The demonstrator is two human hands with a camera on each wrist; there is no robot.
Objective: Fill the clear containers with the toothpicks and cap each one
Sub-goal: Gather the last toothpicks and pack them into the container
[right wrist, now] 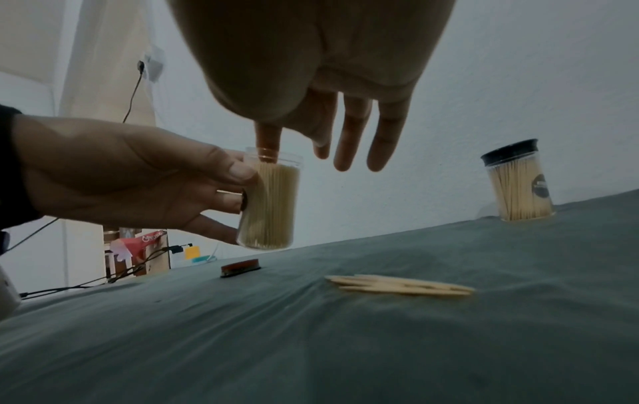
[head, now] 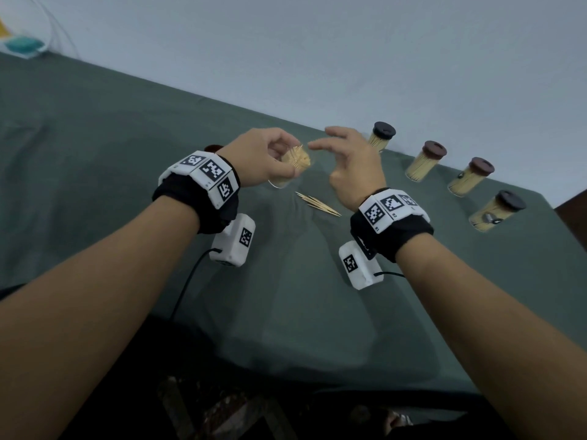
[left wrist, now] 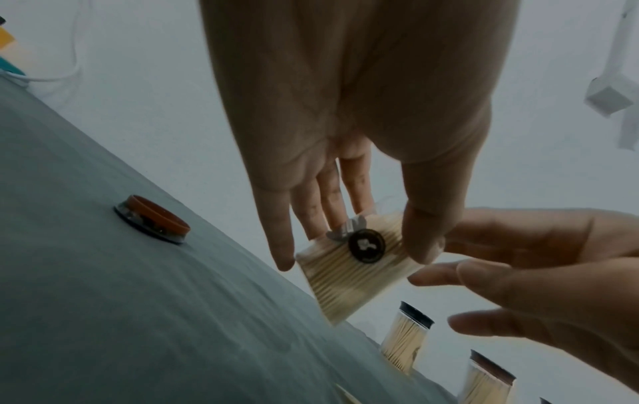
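Note:
My left hand grips a clear uncapped container packed with toothpicks and holds it a little above the green cloth, thumb on one side and fingers on the other. My right hand hovers just right of it, fingers spread and holding nothing. In the right wrist view its index fingertip reaches into the container's mouth. A small pile of loose toothpicks lies on the cloth below the right hand. A brown cap lies on the cloth to the left, mostly hidden behind my left wrist in the head view.
Several capped containers full of toothpicks stand in a row along the back right edge of the table, the nearest one close to the corner, the farthest just behind my right hand. Green cloth covers the table. Cables hang from the wrist units.

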